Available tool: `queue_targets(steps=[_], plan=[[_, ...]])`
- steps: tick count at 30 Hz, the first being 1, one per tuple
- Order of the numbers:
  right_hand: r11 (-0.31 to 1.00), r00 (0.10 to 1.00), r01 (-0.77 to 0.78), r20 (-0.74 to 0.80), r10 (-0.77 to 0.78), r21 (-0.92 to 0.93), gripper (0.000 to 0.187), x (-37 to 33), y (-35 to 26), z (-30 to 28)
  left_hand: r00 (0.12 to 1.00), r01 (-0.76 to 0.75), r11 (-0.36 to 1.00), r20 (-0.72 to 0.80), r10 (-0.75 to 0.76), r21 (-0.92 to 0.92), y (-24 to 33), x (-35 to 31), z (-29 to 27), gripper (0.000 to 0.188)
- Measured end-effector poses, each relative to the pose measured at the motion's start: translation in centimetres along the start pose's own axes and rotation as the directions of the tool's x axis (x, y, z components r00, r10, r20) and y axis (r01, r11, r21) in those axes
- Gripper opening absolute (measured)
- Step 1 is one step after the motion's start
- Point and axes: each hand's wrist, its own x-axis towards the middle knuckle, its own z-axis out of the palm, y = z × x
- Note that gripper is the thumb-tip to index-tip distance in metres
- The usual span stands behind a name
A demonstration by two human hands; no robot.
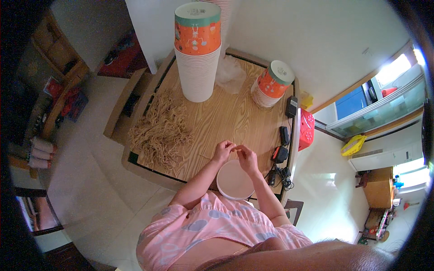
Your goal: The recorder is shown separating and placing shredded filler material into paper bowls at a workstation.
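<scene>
By the far rim of the round white tub point(235, 181), left hand point(223, 152) and right hand point(247, 159) meet, fingers point(242, 148) pinched together; whether on anything, I cannot tell

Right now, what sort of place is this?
Probably a room in someone's home: there's a wood-grain table, what looks like a red plastic stool beside it, and a wooden cabinet farther off.

Black power adapters point(291, 107) are set along the right edge of the desk point(226, 117) | tangled black cable point(285, 174) is heaped near its lower right corner | a red plastic item point(307, 131) is placed just beside it | a yellow item point(353, 145) is seen by a white vented unit point(389, 156) | pale tiled floor point(104, 180) is shown at left
</scene>
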Motion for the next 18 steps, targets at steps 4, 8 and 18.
queue_targets(steps=[4,8,18], plan=[[0.999,0.999,-0.004,0.042,0.006,-0.046,0.013,0.2,0.0,-0.1,1.0,-0.013,1.0,0.002,0.013,-0.009,-0.1,0.0,-0.1,0.012],[0.999,0.999,0.025,0.025,-0.024,-0.042,0.011,0.3,0.6,0.0,1.0,0.016,1.0,-0.007,-0.016,-0.015,0.5,-0.1,0.1,0.011],[0.968,0.969,-0.24,0.084,0.234,0.07,0.009,0.5,1.0,-0.5,0.986,0.062,0.994,0.151,-0.075,0.089,0.6,-0.4,-1.4,0.014]])
